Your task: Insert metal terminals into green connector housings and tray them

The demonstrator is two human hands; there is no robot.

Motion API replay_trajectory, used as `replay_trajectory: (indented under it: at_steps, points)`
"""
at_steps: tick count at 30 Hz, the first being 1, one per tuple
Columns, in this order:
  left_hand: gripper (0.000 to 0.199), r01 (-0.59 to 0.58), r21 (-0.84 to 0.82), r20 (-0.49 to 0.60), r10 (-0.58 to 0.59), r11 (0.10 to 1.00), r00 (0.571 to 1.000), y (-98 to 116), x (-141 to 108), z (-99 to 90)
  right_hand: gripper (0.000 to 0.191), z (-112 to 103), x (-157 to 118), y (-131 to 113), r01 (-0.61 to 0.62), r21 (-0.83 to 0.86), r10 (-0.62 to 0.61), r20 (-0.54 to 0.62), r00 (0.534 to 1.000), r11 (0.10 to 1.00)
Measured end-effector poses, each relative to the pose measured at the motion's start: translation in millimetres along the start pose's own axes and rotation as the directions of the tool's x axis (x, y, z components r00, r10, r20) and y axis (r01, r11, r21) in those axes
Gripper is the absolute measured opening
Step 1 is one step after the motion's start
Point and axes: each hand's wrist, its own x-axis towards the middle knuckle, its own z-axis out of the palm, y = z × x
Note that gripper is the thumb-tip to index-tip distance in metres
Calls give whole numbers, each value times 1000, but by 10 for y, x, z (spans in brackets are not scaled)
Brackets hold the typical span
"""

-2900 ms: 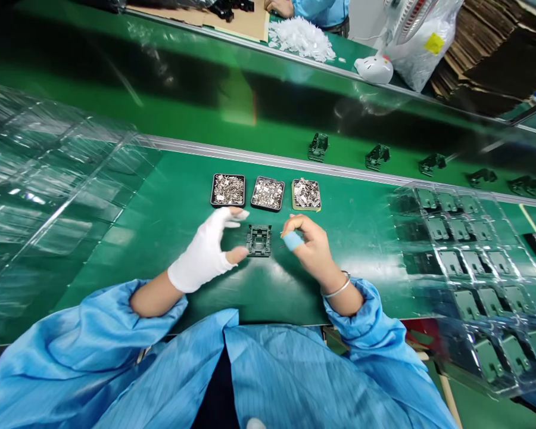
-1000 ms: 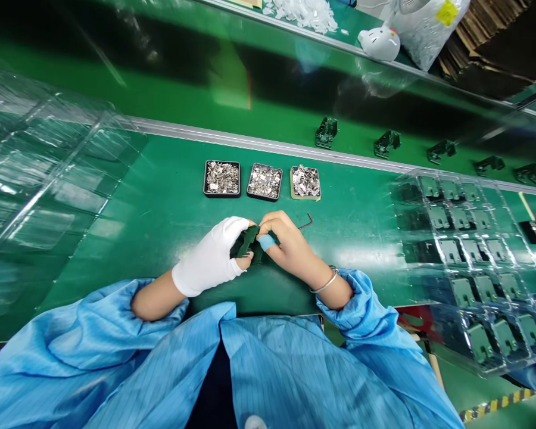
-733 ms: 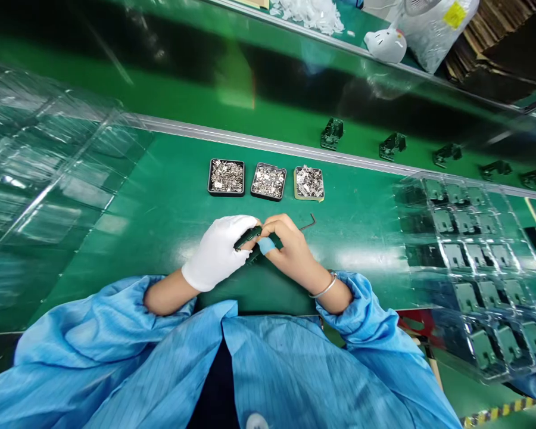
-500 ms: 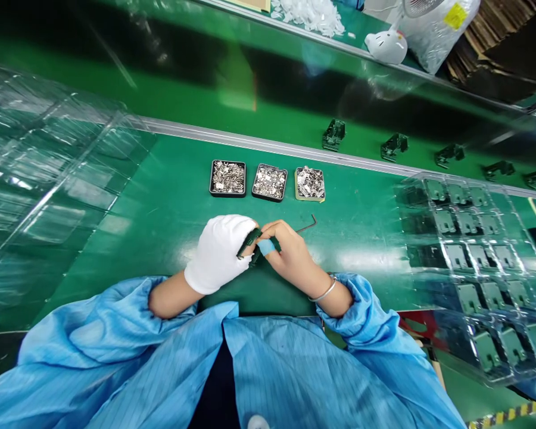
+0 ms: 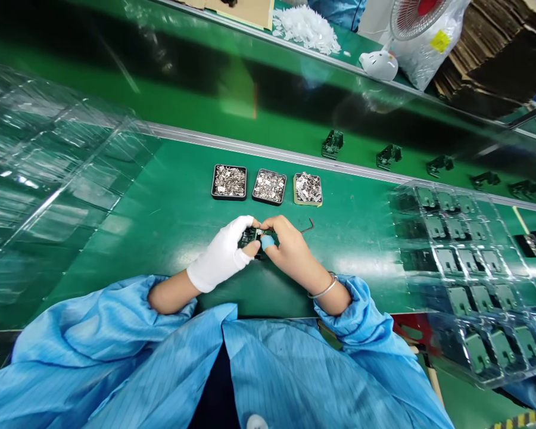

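Observation:
A small dark green part [image 5: 249,236] is between my two hands, above the green table [image 5: 170,196]. My left hand [image 5: 226,253], in a white glove with bare fingertips, grips its left side. Bare except for a blue wrap on one digit, my right hand [image 5: 288,249] pinches the part's right side, its fingertips close to those of my left hand. Fingers hide much of the part. Beyond my hands stand three small trays of shiny metal pieces: the left tray [image 5: 213,192], the middle tray [image 5: 254,193] and the right tray [image 5: 295,199].
An L-shaped hex key [image 5: 311,224] lies right of my hands. Clear compartment trays [image 5: 469,286] with green parts stand at the right; clear plastic trays [image 5: 49,179] are at the left. Several green assemblies [image 5: 333,144] line the strip behind the metal rail [image 5: 250,148].
The green part has turned between my hands and shows more of its detailed face. My left hand has rotated, its thumb now across the part's near side. The view has shifted slightly.

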Motion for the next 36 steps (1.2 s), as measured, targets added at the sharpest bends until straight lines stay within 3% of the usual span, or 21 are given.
replay_trajectory:
  at_steps: [4,14,18,20,23,27,30,36]
  points:
    - [14,75,24,26,-76,997,997,43,88,-46,38,32,-4,-52,-21,-39,23,54,998,999]
    - [11,114,25,-30,-113,993,993,16,86,6,28,101,-18,-120,-90,-136,101,72,992,987]
    - [13,118,-10,0,-118,993,993,-7,93,-33,27,-67,99,-59,-73,-88,88,175,981,993]
    - [20,128,-118,17,-127,985,992,-59,117,-78,23,-225,283,59,-63,-65,76,224,972,996]
    - [30,161,-281,-22,-174,946,985,-174,174,-153,26,-411,652,306,-105,-308,165,175,971,945]
    - [31,202,-240,-73,-225,950,972,-287,227,-220,29,-396,1002,518,-18,-637,212,230,950,770]
    - [30,195,-198,-89,-216,961,972,-294,228,-235,26,-315,1046,521,27,-696,205,248,947,718]
    - [26,190,-185,-123,-215,964,969,-222,211,-261,27,-323,938,560,-87,-605,208,133,969,791]
